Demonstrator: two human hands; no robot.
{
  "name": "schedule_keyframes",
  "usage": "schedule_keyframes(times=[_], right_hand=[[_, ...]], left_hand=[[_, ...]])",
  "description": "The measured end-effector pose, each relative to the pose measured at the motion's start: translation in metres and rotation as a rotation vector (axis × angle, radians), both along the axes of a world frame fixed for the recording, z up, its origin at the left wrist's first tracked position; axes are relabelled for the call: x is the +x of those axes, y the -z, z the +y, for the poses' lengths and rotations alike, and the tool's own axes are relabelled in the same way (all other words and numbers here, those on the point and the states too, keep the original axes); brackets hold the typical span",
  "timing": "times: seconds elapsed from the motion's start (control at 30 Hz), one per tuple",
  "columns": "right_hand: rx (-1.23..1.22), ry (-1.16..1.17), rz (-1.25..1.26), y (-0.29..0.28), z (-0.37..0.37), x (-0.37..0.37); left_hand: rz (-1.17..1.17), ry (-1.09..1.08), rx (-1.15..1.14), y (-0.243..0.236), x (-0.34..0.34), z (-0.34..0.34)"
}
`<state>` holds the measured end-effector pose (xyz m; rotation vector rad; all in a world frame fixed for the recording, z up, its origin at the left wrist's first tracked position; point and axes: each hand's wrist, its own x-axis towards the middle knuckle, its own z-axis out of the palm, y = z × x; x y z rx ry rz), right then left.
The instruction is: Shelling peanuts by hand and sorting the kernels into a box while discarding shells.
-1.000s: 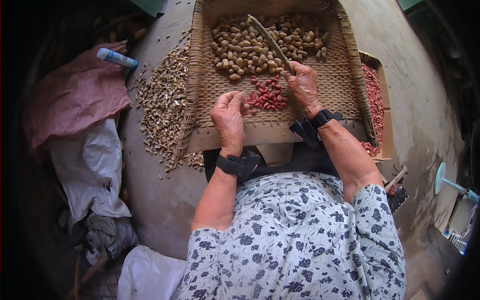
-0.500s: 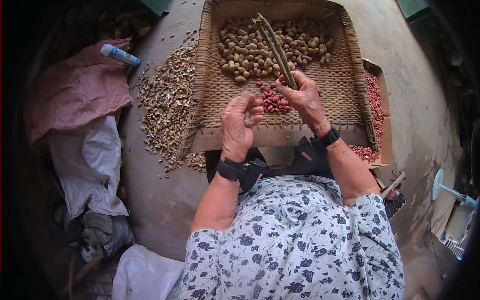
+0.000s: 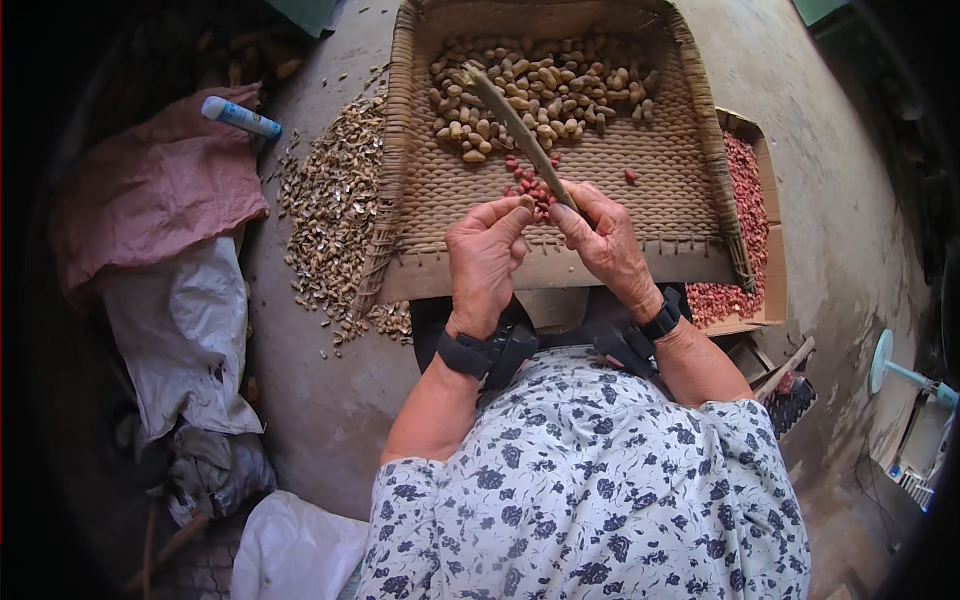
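A woven wicker tray (image 3: 660, 190) lies before me, holding a heap of unshelled peanuts (image 3: 540, 85) at its far end. Nearer, shelled red peanut kernels (image 3: 527, 182) form a small pile, partly covered by my hands and the stick; one stray kernel (image 3: 630, 175) sits to the right. My right hand (image 3: 612, 245) is closed around a split wooden stick (image 3: 520, 130), which slants up and left over the tray. Thumb and fingers of my left hand (image 3: 482, 262) pinch a small brown peanut (image 3: 526, 203) close to the stick's lower end. Whether its shell is whole, I cannot tell.
Broken peanut shells (image 3: 335, 200) cover the floor left of the tray. To the right stands a cardboard box (image 3: 775, 250) with many red kernels. Farther left lie a pink sack (image 3: 160, 180), a white sack (image 3: 185, 330) and a blue-white can (image 3: 242, 117).
My left hand has come in toward the right one and now pinches a peanut. My right hand has drawn the stick nearer to me and tilted it further left.
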<state>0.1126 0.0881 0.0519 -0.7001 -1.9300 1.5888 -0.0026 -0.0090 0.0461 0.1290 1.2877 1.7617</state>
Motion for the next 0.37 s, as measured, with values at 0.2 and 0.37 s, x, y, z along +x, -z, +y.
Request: schedule_keyframes(times=[0.2, 0.37], right_hand=[[0.261, -0.086, -0.184, 0.001, 0.000, 0.010], [0.214, -0.190, -0.215, 0.003, 0.001, 0.010]], left_hand=[[0.010, -0.004, 0.037, -0.002, 0.002, -0.002], [0.078, 0.028, 0.047, 0.007, -0.003, -0.008]])
